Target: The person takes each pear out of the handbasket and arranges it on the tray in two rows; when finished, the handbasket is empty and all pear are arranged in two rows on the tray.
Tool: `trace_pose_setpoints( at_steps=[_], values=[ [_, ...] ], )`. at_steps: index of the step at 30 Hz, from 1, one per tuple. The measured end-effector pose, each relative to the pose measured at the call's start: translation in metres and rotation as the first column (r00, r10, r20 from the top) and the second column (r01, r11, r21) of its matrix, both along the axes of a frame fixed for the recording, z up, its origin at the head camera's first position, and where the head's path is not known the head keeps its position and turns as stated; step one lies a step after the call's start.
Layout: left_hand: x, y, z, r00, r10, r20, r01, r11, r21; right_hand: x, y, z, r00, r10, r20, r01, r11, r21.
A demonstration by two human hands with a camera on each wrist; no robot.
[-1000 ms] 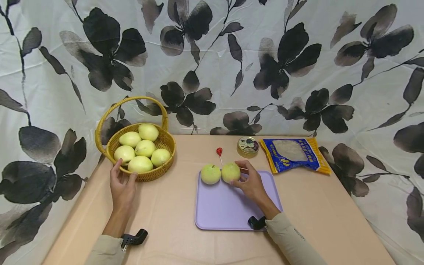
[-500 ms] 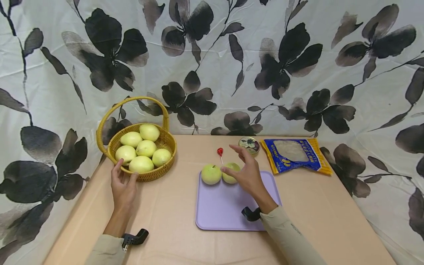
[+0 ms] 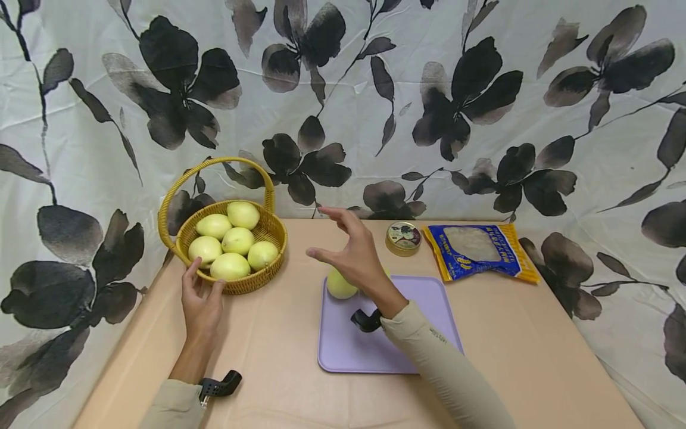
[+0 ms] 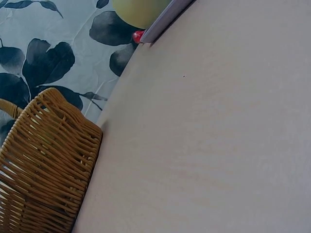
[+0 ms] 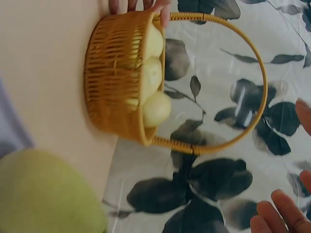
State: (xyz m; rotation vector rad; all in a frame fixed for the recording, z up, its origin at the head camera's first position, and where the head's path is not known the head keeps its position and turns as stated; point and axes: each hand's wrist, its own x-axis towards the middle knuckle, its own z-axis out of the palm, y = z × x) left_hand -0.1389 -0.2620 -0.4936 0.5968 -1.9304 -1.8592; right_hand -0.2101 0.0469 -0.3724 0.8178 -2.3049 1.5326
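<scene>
A yellow wicker basket [image 3: 252, 283] with several pale green fruits [image 3: 230, 266] stands at the left. At its near left rim my left hand [image 3: 200, 310] holds it, one fingertip over the edge; in the right wrist view some of those fingers lie against the basket's side [image 5: 114, 73]. My right hand [image 3: 356, 253] hovers with thumb and fingers spread, nothing between them, above the far edge of a purple tray [image 3: 386, 351]. One green fruit [image 3: 340, 286] shows beside its wrist; a second is almost wholly hidden behind the hand.
A round tin [image 3: 403, 238] and a blue and yellow packet [image 3: 477, 250] lie at the back right. The left wrist view shows a red lollipop [image 4: 138, 36] near the tray's corner; in the head view it is hidden. A floral cloth [image 3: 375, 107] hangs behind the table.
My right hand has let go of the right-hand fruit on the tray, lifted and moved left, fingers spreading. The left hand stays at the basket.
</scene>
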Motion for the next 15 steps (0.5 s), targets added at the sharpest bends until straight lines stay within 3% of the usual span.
trace_pose_setpoints(
  at_steps=[7,15],
  values=[
    [0.0,0.0,0.0,1.0,0.003,-0.001,-0.003,1.0,0.003,-0.011,-0.039,0.004,0.996,0.089,-0.01,-0.088,0.992,0.092],
    [0.001,0.0,0.001,1.0,0.002,0.015,-0.002,1.0,-0.001,-0.028,-0.08,-0.008,0.992,0.123,0.029,-0.127,0.971,0.204]
  ],
)
